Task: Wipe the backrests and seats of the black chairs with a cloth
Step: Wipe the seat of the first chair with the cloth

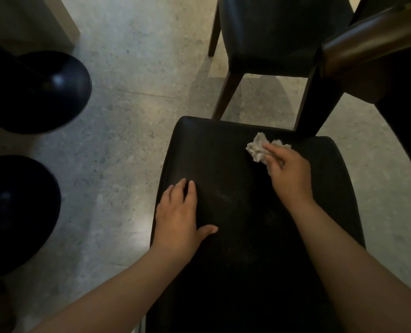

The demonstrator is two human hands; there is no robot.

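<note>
with my left hand (178,218) flat and steadying the near seat (223,150), my right hand (289,173) grips the bunched cloth (257,147) at its far right, so i should sweep overlapping strokes toward myself.

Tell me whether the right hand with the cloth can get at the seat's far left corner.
Probably yes: the right hand grips the cloth on the seat, and bare seat alone lies between it and that corner.
</note>
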